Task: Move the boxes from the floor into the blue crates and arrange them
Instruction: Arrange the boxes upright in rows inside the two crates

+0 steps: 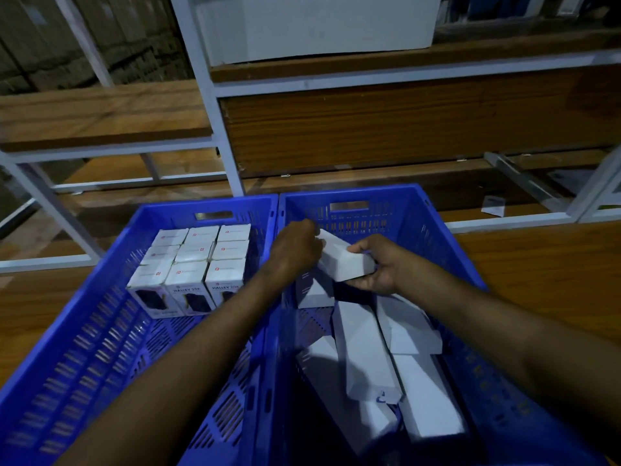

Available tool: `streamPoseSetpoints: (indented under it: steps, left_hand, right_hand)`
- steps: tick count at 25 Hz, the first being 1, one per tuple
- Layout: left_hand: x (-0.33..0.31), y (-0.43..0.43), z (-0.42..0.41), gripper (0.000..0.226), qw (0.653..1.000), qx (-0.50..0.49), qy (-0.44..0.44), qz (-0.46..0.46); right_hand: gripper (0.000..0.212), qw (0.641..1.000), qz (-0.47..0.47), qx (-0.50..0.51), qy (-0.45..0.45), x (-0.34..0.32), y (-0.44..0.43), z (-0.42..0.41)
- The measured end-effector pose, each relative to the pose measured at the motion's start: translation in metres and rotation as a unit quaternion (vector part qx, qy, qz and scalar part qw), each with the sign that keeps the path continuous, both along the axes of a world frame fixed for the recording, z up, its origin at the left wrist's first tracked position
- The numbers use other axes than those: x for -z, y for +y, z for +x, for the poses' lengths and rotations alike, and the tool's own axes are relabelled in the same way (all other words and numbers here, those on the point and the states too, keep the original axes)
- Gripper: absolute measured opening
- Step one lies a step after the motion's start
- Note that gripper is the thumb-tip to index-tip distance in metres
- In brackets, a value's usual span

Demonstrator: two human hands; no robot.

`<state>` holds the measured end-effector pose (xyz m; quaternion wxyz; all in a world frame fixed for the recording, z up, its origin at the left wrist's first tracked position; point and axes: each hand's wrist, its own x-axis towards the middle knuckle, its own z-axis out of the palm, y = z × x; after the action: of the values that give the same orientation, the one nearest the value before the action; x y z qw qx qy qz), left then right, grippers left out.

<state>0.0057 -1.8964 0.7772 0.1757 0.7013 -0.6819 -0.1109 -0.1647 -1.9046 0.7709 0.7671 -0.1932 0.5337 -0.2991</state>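
Held box: a long white box point(346, 260) is tilted in the air over the far end of the right crate point(353, 193), inside its rim and near the far wall.
Left hand: the left hand point(297, 245) is curled over the box's far, upper end and grasps it.
Right hand: the right hand point(376, 264) cradles the near end, fingers beneath and thumb on top, also grasping.
Right crate contents: several loose white boxes point(363, 348) lie at mixed angles from the middle to the near edge, some overlapping.
Left crate: the left crate point(208, 205) touches the right one along their shared wall; nine upright boxes point(195, 253) stand in a tight three-by-three block at its far end.
Handling: probably light, stiff cardboard with smooth faces; corners would likely dent if knocked against the slotted walls.
Where to hold: both short ends, as now, so the long body cannot swing.
Step in hand: arranging; the loose pile in the right crate is not yet squared up.
Surroundings: a white-framed shelving rack point(215, 95) stands beyond the crates.
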Motion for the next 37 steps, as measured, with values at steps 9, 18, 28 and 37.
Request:
streamPoseSetpoints:
  steps: [9,18,28,37]
  left_hand:
    - [0.006,0.013,-0.010,0.029,0.947,0.099,-0.297,0.068]
    - [0.027,0.003,-0.016,0.020,0.879,0.132,-0.454,0.065]
    - [0.040,-0.003,-0.013,0.059,0.887,0.166,-0.421,0.096]
    - [0.039,0.001,-0.013,0.069,0.900,0.169,-0.386,0.112]
  right_hand:
    - [0.024,0.974,-0.074,-0.095,0.190,0.048,-0.020,0.043]
    - [0.027,0.813,-0.244,-0.315,0.424,0.063,-0.036,0.024]
    - [0.118,0.469,-0.241,-0.724,0.445,0.047,-0.030,-0.009]
    - [0.118,0.449,-0.258,-0.743,0.425,0.042,-0.017,-0.015]
